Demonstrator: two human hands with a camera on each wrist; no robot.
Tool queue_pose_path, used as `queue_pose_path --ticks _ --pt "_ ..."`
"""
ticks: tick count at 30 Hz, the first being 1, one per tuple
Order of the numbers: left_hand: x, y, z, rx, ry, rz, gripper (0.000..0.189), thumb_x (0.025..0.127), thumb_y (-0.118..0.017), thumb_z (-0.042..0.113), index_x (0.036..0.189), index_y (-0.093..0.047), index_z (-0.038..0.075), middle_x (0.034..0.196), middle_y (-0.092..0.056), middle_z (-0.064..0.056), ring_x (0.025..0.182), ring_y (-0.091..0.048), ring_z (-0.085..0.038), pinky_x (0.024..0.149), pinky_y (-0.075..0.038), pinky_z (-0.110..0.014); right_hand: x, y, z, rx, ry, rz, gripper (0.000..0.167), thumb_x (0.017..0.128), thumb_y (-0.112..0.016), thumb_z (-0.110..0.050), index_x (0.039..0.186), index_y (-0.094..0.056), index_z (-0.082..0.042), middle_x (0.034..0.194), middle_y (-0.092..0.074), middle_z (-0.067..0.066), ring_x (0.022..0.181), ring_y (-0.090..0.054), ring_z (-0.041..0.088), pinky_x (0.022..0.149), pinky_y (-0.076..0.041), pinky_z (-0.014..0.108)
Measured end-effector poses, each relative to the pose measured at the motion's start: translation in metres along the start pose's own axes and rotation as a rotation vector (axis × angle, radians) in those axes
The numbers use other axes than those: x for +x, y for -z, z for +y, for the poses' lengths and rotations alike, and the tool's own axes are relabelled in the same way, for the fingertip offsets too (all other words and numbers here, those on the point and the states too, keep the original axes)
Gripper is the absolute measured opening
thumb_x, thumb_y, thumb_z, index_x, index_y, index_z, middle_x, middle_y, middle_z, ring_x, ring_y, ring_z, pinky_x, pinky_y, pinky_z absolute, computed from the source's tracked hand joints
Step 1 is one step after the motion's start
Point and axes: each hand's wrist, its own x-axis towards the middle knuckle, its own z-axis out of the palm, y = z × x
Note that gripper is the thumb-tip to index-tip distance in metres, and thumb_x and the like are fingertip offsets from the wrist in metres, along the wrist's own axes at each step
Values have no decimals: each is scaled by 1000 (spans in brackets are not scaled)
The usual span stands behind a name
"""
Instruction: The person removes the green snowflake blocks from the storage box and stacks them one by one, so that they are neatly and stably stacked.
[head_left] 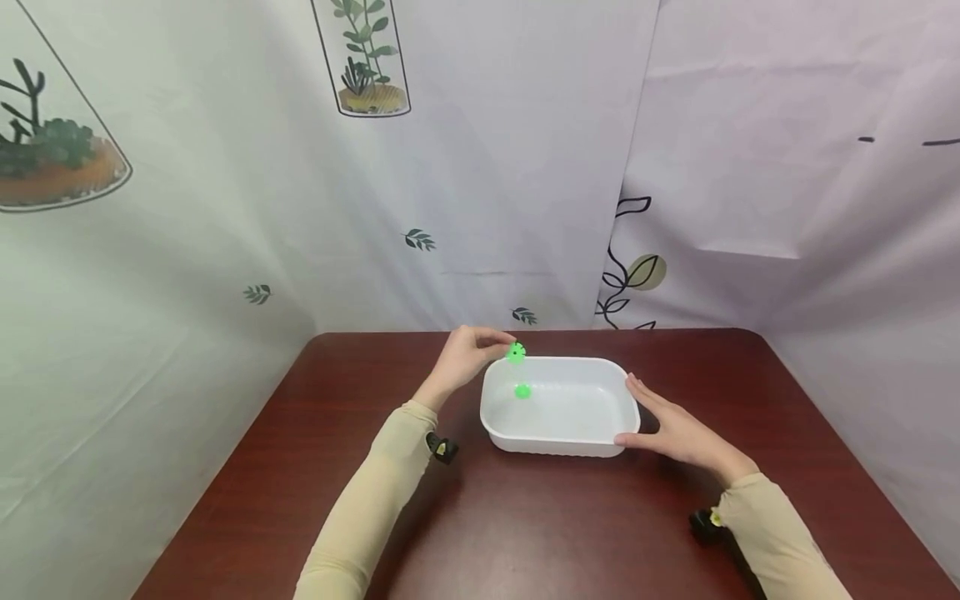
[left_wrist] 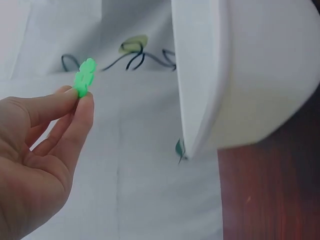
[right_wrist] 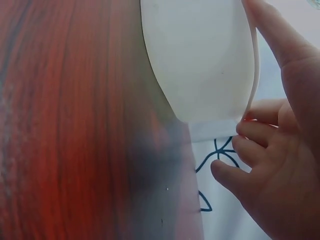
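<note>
My left hand [head_left: 467, 354] pinches a bright green notched plastic disc [head_left: 516, 352], like a snowflake building piece, between thumb and fingertips. It is held up over the far left rim of a white rectangular basin [head_left: 561, 446]. Seen in the left wrist view, the disc [left_wrist: 85, 77] stands on edge above the fingertips. A green round spot [head_left: 522, 391] shows inside the basin below; whether it is a second disc or a reflection I cannot tell. At the basin's right end my right hand [head_left: 678, 429] rests against the rim, thumb at the near corner and fingers stretched toward the far one.
The basin stands on a dark red-brown wooden table [head_left: 510, 525]. Behind and beside it hangs pale cloth [head_left: 510, 183] printed with plants. Each wrist wears a small dark device, such as the left wrist's camera [head_left: 442, 448].
</note>
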Motion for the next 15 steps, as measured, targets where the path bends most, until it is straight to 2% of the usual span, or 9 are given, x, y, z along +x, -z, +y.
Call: queue_pose_path --ticks 5,8,12,15 --pt "-3 21 -10 -24 54 36 17 95 -72 16 110 -78 11 111 -74 -1 96 -71 -16 84 -57 -39 0 1 -1 -3 9 2 111 81 -79 -56 158 -24 2 163 -19 25 145 -25 49 109 -29 66" --pt "-9 36 -16 -22 90 65 19 96 -71 16 112 -77 10 112 -73 -1 100 -71 -22 88 -56 -43 0 1 0 6 3 -3 111 81 -78 -57 158 -23 1 163 -18 24 146 -24 48 110 -29 64" --pt "-17 54 -24 -21 104 120 18 96 -70 17 112 -77 11 112 -73 -4 105 -69 -30 89 -55 -48 1 1 1 6 4 -2 111 81 -79 -57 158 -23 0 164 -18 23 146 -24 47 111 -29 63" --pt "-23 64 -30 -15 114 162 18 97 -69 16 112 -77 12 112 -73 -6 104 -68 -29 89 -54 -49 1 1 1 -4 10 -3 111 81 -79 -57 158 -23 0 164 -19 24 146 -25 48 111 -29 64"
